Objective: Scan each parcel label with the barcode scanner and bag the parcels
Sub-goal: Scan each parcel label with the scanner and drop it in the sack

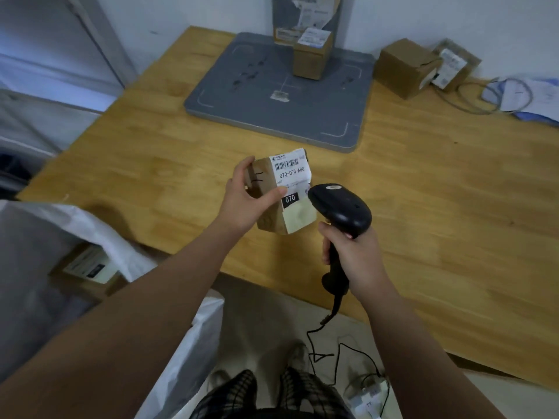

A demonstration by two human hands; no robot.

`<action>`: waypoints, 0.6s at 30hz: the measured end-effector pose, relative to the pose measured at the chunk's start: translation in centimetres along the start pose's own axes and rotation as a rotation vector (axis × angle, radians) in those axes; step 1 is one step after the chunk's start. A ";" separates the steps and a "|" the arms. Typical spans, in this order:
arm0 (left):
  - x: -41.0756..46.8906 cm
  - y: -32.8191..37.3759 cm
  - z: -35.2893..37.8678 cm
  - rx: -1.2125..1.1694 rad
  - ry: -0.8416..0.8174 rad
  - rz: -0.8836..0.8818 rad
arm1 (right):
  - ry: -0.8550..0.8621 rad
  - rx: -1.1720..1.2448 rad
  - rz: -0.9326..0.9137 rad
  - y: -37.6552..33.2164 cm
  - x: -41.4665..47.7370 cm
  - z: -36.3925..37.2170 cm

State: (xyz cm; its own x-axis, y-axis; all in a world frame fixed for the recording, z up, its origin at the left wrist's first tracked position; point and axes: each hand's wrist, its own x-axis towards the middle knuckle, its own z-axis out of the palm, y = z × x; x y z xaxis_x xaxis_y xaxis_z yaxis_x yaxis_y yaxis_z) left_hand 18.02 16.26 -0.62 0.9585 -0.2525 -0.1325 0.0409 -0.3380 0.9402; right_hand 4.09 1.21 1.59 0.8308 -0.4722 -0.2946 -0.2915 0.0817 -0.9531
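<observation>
Brown cardboard forms the small parcel [270, 220] held at frame centre, above the near part of the light wooden table [438, 192]. The left hand [242, 204] grips it from the left, with the thumb laid across the front face and the fingers curled round the far side. Its white shipping label [292, 169], with a barcode, faces the camera. Just right and below, the right hand [354, 255] is wrapped round the handle of a black handheld barcode scanner [341, 210]. The scanner's head lies just beside the parcel's right edge; contact cannot be judged. A thin black cable [341, 347] drops from the handle to the pale floor at bottom centre.

The table's near edge runs diagonally from middle left to lower right, beneath both forearms. Bare wood lies right of the scanner and between the parcel and the grey flat platform [257, 110] at top centre. A large white bag [99, 228] stands open at lower left, below the table edge, with a labelled brown box [87, 267] inside.

A tall brown carton [308, 60] stands at the platform's far side. Two more brown cartons [402, 68] sit at upper right beside the white wall, with loose papers [532, 98] at the far right edge.
</observation>
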 end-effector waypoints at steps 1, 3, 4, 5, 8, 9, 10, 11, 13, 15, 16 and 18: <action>-0.7 -0.3 -1.2 -0.006 0.007 -0.019 | -0.020 0.004 0.005 0.1 -0.5 1.1; -2.1 -1.1 -3.8 -0.031 0.029 -0.085 | -0.064 0.006 0.018 0.4 -1.4 3.5; -2.8 -1.7 -5.1 -0.041 0.045 -0.108 | -0.088 0.006 0.029 0.6 -1.9 5.0; -3.7 -2.4 -6.5 -0.043 0.067 -0.123 | -0.114 0.010 0.046 0.8 -2.5 6.4; -6.6 -5.5 -11.3 -0.066 0.158 -0.185 | -0.196 0.016 0.115 2.0 -4.8 11.0; -7.9 -6.6 -13.1 -0.083 0.181 -0.214 | -0.222 0.009 0.136 2.5 -5.8 12.6; -9.1 -8.0 -14.9 -0.100 0.202 -0.237 | -0.245 -0.003 0.151 3.1 -6.8 14.1; -10.3 -9.4 -16.8 -0.110 0.223 -0.265 | -0.263 -0.019 0.161 3.7 -7.8 15.7; -12.9 -12.0 -20.6 -0.118 0.255 -0.320 | -0.290 -0.075 0.181 4.8 -9.8 19.0; -15.4 -14.5 -24.0 -0.125 0.278 -0.354 | -0.330 -0.125 0.186 5.8 -11.6 22.4; -16.4 -15.6 -25.6 -0.109 0.298 -0.363 | -0.351 -0.142 0.183 6.3 -12.3 24.0; -17.9 -17.4 -28.4 0.012 0.308 -0.373 | -0.384 -0.166 0.195 7.3 -13.7 26.8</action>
State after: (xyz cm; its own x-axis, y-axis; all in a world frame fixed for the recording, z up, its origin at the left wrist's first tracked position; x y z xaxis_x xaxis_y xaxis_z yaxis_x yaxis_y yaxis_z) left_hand 8.13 52.46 -5.69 0.9182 0.1678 -0.3589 0.3961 -0.3651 0.8425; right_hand 3.31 31.76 -3.16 0.8592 -0.0999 -0.5019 -0.5060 -0.0194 -0.8623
